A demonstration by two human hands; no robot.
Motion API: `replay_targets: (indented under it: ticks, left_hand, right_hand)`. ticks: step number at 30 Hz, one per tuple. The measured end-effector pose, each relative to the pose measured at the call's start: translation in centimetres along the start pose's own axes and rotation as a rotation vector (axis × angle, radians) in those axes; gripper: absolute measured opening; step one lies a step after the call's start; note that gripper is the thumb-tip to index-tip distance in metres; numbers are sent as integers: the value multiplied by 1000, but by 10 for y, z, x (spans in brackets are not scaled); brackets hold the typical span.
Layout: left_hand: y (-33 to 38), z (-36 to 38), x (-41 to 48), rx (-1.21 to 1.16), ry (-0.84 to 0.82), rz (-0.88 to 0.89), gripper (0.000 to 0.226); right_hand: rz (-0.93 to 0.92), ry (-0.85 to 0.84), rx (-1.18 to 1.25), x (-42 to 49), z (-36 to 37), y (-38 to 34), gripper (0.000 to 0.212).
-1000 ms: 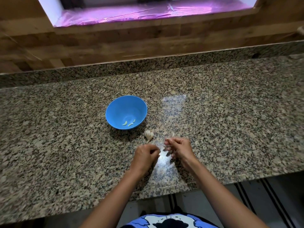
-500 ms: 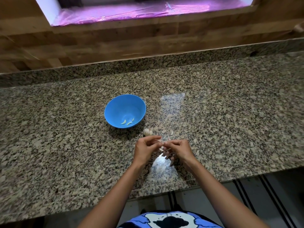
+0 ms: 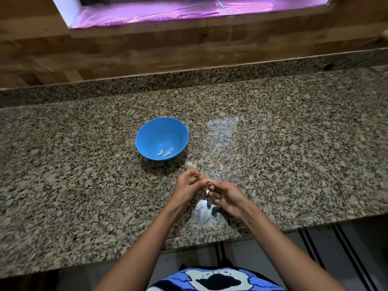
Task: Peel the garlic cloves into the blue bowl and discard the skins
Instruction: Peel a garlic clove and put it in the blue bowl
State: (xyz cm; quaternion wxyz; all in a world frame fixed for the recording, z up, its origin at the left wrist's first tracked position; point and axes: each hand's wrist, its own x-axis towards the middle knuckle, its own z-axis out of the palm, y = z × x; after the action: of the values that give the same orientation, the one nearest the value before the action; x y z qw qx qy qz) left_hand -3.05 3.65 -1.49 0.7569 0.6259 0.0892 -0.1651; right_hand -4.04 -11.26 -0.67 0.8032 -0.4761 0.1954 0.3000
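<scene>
Both hands have drawn together since a second ago, when a gap showed between them. Their fingertips now meet on the near side of the round blue plastic bowl (image 3: 156, 131). The left hand (image 3: 186, 184) curls its fingers and pinches a small pale garlic clove (image 3: 209, 181). The right hand (image 3: 227, 196) pinches the same clove from the other side, its other fingers curled under. A whitish papery garlic bulb (image 3: 190, 164) lies on the speckled brown granite counter (image 3: 84, 164), between the bowl's near rim and the left hand. A few peeled pale-green cloves (image 3: 164, 153) lie inside the bowl, low on its near wall.
</scene>
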Motion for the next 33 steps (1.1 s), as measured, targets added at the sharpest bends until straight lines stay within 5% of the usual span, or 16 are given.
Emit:
replay_targets:
  ticks: [5, 9, 15, 20, 29, 33]
  left_hand:
    - [0, -7, -3, -63, 239, -36, 27]
    - [-1, -39, -6, 513, 563, 123, 16]
    - [-15, -50, -8, 927, 527, 280, 14]
    - [-26, -9, -7, 950, 340, 454, 18]
    - [-28, -29, -10, 594, 700, 239, 20]
    - [-23, -15, -3, 969, 361, 423, 21]
  right_hand:
    - [-91, 191, -153, 0, -2, 3, 20]
    - [-137, 359, -167, -1, -15, 0, 13]
    - [-170, 444, -190, -1, -22, -2, 8]
    - [-211, 485, -194, -3, -32, 6, 10]
    - [-237, 509, -157, -9, -40, 14, 9]
    - [-235, 519, -193, -7, -38, 14, 6]
